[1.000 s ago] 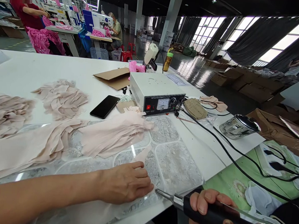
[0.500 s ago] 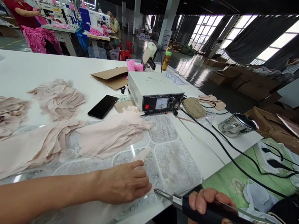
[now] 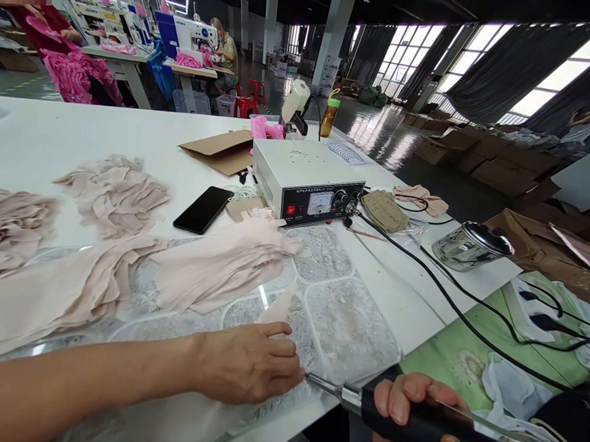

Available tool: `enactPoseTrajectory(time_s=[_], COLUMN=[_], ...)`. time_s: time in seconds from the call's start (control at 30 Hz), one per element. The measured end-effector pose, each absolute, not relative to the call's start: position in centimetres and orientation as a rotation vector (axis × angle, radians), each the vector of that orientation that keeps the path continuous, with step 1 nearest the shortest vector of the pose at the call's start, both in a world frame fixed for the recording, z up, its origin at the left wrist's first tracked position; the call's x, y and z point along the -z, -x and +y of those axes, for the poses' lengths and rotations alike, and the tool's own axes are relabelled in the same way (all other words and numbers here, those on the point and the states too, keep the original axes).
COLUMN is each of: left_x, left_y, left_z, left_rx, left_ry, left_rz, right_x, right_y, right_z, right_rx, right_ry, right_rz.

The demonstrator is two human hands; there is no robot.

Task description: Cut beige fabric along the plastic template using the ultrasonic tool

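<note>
Left hand [image 3: 250, 364]: palm down near the front of the table [image 3: 47, 129], fingers bent and close together; whether they pinch the cloth or only press on it, I cannot tell.
Cloth piece [image 3: 278, 306]: pale pink, partly under the left hand, with a narrow end showing on the mat just beyond the thumb side, on the far side of the hand.
Nearer cloth [image 3: 176, 419]: pale fabric below the left forearm, toward the near edge; whether it belongs to the same piece is hidden by the arm.
Right hand [image 3: 409, 402]: fingers wrapped around the black handle of the tool, to the right of the left hand.
Tool [image 3: 435, 429]: pointing left, its slim metal tip [image 3: 321, 382] right beside the left fingertips; contact with cloth is too small to tell.
Mat [image 3: 353, 323]: clear, over grey marbled panels, under the left hand and the cloth piece.
Fanned stack [image 3: 223, 263]: pale pink layers, beyond the left hand and slightly left.
Long stack [image 3: 58, 294]: similar layers at the left, beyond the left forearm.
Loose heaps [image 3: 115, 195]: two crumpled piles, farther back on the left.
Control box [image 3: 302, 165]: far side, a red switch and dial on its front.
Cable [image 3: 449, 295]: black, running from the box's front toward the right.
Phone [image 3: 202, 209]: dark screen up, left of the box.
Metal cup [image 3: 471, 247]: lidded, at the table's right.
</note>
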State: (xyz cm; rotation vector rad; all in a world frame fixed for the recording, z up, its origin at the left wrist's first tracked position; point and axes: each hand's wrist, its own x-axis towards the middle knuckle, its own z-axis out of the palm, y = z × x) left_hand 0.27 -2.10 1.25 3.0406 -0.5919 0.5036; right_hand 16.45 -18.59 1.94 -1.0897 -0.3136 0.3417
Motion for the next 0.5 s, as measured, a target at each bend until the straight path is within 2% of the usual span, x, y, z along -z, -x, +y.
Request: enactPoseTrajectory(time_s=[0.5], left_x=[-1.51], left_y=[-0.25], left_z=[-1.99], left_rx=[-0.467], left_ry=[-3.045], left_rz=[-0.526], right_x=[-1.61], right_y=[-16.6], right_z=[-18.67], right_rx=[-0.36], right_ry=[1.114], right_rz=[-0.32])
